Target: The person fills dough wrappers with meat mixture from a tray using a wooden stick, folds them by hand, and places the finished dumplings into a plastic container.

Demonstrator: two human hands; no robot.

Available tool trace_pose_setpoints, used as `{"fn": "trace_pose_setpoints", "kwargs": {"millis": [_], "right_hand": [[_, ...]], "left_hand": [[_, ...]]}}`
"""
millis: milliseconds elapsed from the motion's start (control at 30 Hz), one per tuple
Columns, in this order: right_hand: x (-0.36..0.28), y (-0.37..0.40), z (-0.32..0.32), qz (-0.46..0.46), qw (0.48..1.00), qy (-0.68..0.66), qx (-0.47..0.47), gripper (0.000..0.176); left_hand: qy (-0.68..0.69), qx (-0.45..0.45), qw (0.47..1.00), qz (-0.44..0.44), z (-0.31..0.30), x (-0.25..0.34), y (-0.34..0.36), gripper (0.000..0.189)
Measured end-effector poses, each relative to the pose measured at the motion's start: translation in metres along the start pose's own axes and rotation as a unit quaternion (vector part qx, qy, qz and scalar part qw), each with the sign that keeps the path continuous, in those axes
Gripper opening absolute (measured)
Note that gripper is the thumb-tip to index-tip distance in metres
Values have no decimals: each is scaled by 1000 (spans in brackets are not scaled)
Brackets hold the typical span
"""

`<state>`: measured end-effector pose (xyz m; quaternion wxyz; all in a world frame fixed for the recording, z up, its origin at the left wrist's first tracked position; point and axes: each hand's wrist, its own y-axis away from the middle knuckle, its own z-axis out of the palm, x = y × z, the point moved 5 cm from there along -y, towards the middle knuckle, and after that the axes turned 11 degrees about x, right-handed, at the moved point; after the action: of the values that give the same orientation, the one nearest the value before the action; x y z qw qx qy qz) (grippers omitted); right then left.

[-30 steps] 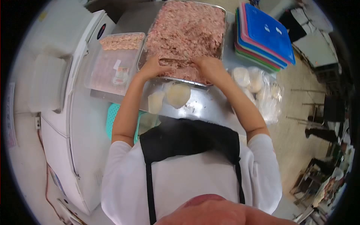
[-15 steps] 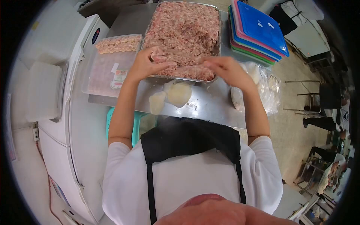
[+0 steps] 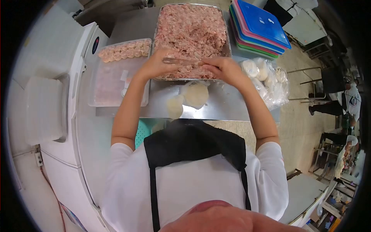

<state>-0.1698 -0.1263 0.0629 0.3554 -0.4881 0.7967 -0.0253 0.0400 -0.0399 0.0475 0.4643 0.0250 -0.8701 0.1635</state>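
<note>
A large metal tray (image 3: pixel 230 44) heaped with pink ground meat (image 3: pixel 189 27) lies in front of me. My left hand (image 3: pixel 157 65) is over its near left corner, fingers curled; whatever lies in the palm is hidden. My right hand (image 3: pixel 225 69), over the near right part, pinches a narrow flat spatula (image 3: pixel 179 61) that points across toward my left hand. Between me and the tray, pale round dough wrappers (image 3: pixel 196 96) rest on the steel table (image 3: pixel 232 102). Left of the tray, a clear plastic container (image 3: pixel 112 83) has rows of filled dumplings (image 3: pixel 125 50) along its far side.
Stacked coloured lids (image 3: pixel 262 23) stand at the back right. Nearer, a clear plastic bag (image 3: pixel 270 83) holds more round wrappers. A white refrigerator (image 3: pixel 87 127) borders the left, with a turquoise perforated basket (image 3: pixel 142 133) below the table. Other people (image 3: pixel 351 100) are far right.
My right hand has come inward, closer to my left hand, and the spatula now lies plainly between them. The view has shifted slightly.
</note>
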Motion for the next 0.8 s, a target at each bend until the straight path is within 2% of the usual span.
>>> {"fn": "trace_pose_setpoints", "kwargs": {"millis": [67, 167, 200, 300, 333, 400, 433, 500, 533, 600, 633, 700, 733, 800], "right_hand": [[-7, -3, -3, 25, 997, 73, -1, 26], [-62, 2, -3, 44, 983, 151, 99, 25], [-68, 5, 7, -2, 979, 129, 160, 24], [1, 12, 64, 37, 983, 128, 126, 27], [13, 16, 59, 114, 937, 329, -25, 28], [11, 25, 44, 160, 940, 301, -19, 28], [7, 28, 38, 182, 940, 289, -16, 28], [-16, 33, 16, 194, 963, 169, 84, 28], [-30, 33, 5, 194, 966, 109, 134, 27], [-59, 27, 3, 206, 969, -57, 124, 28], [-71, 24, 7, 208, 961, -140, 118, 28], [-91, 14, 37, 153, 975, -135, 92, 27], [-98, 12, 48, 127, 980, -133, 79, 26], [-98, 8, 39, 79, 992, -40, 92, 25]], "left_hand": [[17, -15, 999, -36, -3, -26, 0, 37], [42, -6, 996, -76, -14, -38, -3, 40], [51, 2, 995, -89, -17, -41, -2, 41], [-43, -88, 983, -157, -24, -53, -7, 53], [-22, -91, 985, -144, -31, -45, -2, 56], [13, -108, 987, -117, -46, -31, 12, 64], [-7, -39, 998, -51, -53, -35, 10, 60], [-42, 100, 991, 81, -62, -46, 14, 53], [-6, 71, 993, 94, -66, -34, 14, 52], [65, 11, 991, 116, -78, -5, 17, 50], [71, -18, 993, 97, -81, 4, 19, 49], [83, -74, 992, 58, -84, 13, 24, 49], [44, -71, 993, 87, -84, 0, 22, 50], [-35, -63, 987, 143, -81, -34, 14, 51]]}}
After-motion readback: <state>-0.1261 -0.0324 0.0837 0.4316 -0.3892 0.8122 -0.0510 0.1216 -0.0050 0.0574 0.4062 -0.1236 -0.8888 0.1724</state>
